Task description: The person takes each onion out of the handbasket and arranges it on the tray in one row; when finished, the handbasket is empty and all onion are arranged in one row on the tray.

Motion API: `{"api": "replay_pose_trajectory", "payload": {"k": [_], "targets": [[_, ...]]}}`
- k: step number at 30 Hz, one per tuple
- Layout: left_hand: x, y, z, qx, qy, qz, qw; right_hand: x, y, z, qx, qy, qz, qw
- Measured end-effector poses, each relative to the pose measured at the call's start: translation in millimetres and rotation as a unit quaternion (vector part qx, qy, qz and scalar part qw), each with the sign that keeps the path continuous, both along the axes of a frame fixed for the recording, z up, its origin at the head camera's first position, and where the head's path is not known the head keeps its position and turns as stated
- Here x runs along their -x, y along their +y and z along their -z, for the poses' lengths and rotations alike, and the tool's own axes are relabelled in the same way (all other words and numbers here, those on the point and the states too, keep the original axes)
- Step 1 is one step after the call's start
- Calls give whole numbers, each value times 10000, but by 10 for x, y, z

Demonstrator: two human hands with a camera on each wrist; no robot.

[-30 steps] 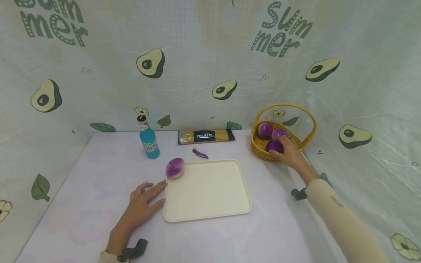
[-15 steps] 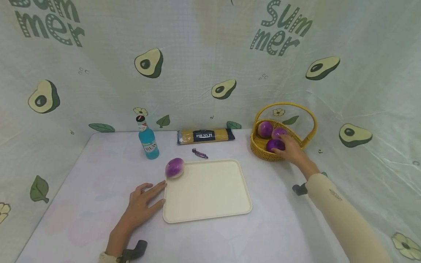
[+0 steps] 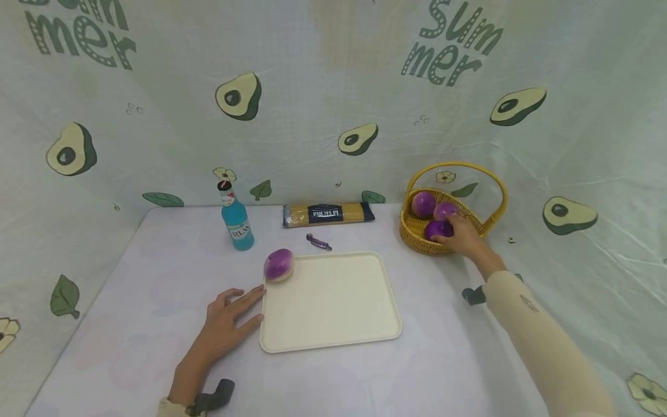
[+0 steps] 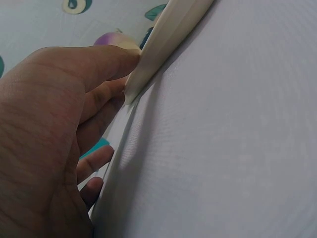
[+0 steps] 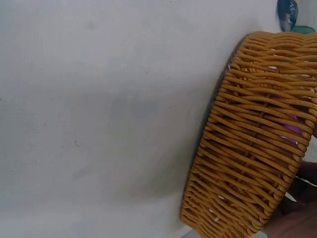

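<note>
In the head view my right hand (image 3: 467, 238) reaches into the yellow wicker basket (image 3: 423, 245) and grips a dark purple turnip (image 3: 436, 230) between thumb and fingers. Two more purple turnips lie behind it, one at the left (image 3: 423, 204) and one (image 3: 444, 211) partly covered by my fingers. My left hand (image 3: 225, 322) rests at the left edge of a cream tray (image 3: 333, 307), thumb and fingertips touching its rim. A purple and white turnip (image 3: 278, 264) sits on the tray's far left corner. The basket wall (image 5: 247, 139) hides most of my right hand in the right wrist view.
A blue bottle (image 3: 238, 225) stands at the back left. Behind the tray lie a pack of spaghetti (image 3: 329, 214) and a small purple wrapped candy (image 3: 318, 242). A patterned cloth (image 3: 292, 104) hangs behind and beside the table.
My right hand has shifted slightly in the basket, its fingers now lower around the dark purple turnip. My left hand and the tray have stayed in place.
</note>
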State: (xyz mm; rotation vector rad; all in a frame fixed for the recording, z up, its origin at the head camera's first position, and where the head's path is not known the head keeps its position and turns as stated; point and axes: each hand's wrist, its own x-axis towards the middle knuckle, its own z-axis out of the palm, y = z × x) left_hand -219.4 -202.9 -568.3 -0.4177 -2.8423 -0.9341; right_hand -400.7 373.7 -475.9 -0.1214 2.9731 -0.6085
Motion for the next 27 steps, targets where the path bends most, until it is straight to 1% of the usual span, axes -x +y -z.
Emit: {"api": "replay_pose_trajectory", "payload": {"k": [3,11,20,27], "targets": [[8,-6,-1,24,-25,-5,10000,12,-12,0,25,-21,-35,10000],[8,-1,0,38,-50,-15,10000,4,-58,-31,34,-262,100,9996],[21,-4,6,71,-19,-4,10000,14,-32,11,79,-317,112,9994],[17,-6,13,55,23,9,10000,41,-27,-9,153,-532,146,9984]]}}
